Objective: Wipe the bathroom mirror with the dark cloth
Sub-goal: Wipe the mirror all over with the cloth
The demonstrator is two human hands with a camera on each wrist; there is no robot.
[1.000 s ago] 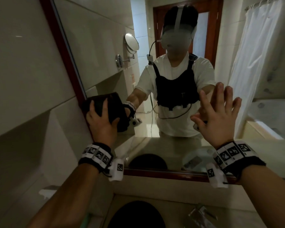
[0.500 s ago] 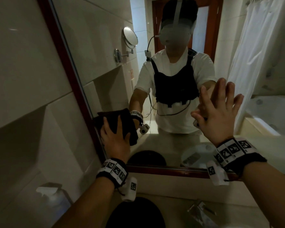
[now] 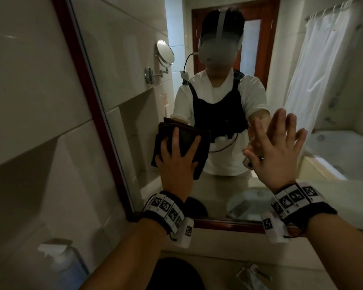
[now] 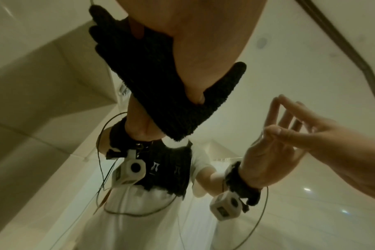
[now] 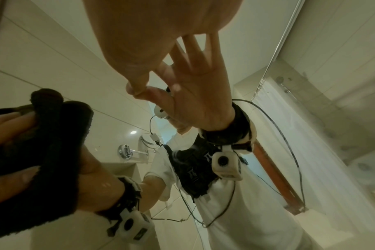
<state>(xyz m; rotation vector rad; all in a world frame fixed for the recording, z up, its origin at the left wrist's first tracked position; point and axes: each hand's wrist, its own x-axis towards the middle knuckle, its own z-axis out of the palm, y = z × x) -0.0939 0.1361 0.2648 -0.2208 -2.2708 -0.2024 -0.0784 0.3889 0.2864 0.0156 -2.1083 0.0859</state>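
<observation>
The dark cloth (image 3: 184, 139) is folded into a pad and lies flat on the lower left of the bathroom mirror (image 3: 134, 59). My left hand (image 3: 176, 160) presses it to the glass with spread, straight fingers. The left wrist view shows the cloth (image 4: 161, 94) bulging out round my palm (image 4: 193, 42). My right hand (image 3: 281, 143) is flat on the glass to the right, fingers spread and meeting their reflection, holding nothing. From the right wrist, that hand (image 5: 139, 42) fills the top and the cloth (image 5: 54, 152) sits at the left.
The mirror's red-brown frame (image 3: 88, 91) runs down the left and along the bottom. Below on the counter are a pump bottle (image 3: 59, 260), a dark round basin (image 3: 176, 275) and a tap (image 3: 252, 273). The glass reflects a round wall mirror (image 3: 165, 52), a shower curtain (image 3: 323, 80) and me.
My left hand slid the cloth down the mirror's left edge, then right, away from the frame. The right hand stayed flat on the glass.
</observation>
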